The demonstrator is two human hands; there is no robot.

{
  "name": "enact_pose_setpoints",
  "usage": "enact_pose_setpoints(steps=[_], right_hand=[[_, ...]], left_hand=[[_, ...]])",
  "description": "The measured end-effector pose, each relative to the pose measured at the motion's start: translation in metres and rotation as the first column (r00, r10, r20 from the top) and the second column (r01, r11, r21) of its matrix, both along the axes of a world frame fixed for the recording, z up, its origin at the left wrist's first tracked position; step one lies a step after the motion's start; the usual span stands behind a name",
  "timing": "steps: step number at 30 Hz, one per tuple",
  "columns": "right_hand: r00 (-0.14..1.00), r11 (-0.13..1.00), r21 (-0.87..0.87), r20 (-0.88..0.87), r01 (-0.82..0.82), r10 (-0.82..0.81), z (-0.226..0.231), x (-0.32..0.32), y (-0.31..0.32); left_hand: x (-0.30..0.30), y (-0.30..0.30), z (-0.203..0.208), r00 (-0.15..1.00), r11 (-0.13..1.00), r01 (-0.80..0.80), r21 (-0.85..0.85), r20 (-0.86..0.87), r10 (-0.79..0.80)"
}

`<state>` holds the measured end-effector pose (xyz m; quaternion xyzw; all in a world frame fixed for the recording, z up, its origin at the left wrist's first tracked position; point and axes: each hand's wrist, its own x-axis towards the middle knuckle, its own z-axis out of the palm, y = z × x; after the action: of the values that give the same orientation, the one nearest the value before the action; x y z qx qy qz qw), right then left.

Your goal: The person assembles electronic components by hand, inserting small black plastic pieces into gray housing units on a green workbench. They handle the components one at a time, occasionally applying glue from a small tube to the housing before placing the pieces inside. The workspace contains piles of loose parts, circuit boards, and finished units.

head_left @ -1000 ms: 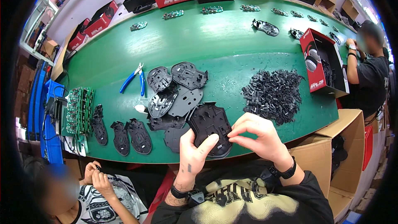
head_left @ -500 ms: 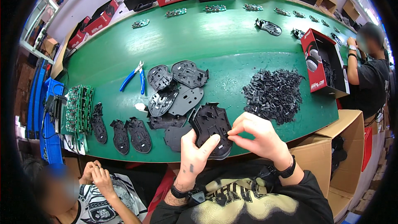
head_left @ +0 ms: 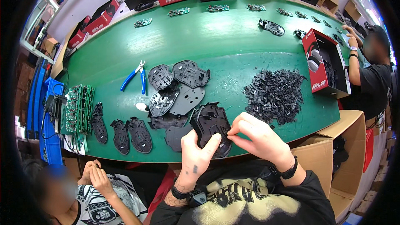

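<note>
Over the near edge of the green table (head_left: 166,43), my left hand (head_left: 195,153) clasped the black shell (head_left: 213,118), thumb on its ribbed face, while my right hand (head_left: 260,136) pressed thumb and forefinger together at its right edge, whether around a small part I could not tell.

Widest lane for a hand is beyond the pile of black bits (head_left: 275,96): a big stretch of green counter (head_left: 196,37) running up to the row of circuit boards (head_left: 218,8), tho one loose shell (head_left: 271,27) sits out there. Left of the pile there's a narrower gap, then overlapping shells (head_left: 191,74) get in the way, with pliers (head_left: 143,82) farther left. Right of the pile, a tall red-and-black box (head_left: 315,68) pretty much walls it off. Near side's blocked by the person's right hand (head_left: 262,139), plus the left hand (head_left: 196,154) and held shell (head_left: 211,123) further left.
</note>
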<state>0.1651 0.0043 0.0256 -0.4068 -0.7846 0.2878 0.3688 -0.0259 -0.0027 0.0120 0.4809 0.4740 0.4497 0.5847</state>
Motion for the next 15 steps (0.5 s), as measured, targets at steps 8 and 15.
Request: enact_pose_setpoints(steps=[8,15], right_hand=[[0.993,0.978,-0.194,-0.102,-0.076,0.057,0.004,-0.005,0.013],[0.973,0.987,0.086,0.197,-0.137,0.118,-0.029,-0.067,0.01]], left_hand=[[-0.018,-0.008,-0.004,0.991,0.998,-0.07,-0.005,0.111,0.071],[-0.063,-0.033,-0.008,0.736,0.784,-0.62,0.025,0.363,0.571]])
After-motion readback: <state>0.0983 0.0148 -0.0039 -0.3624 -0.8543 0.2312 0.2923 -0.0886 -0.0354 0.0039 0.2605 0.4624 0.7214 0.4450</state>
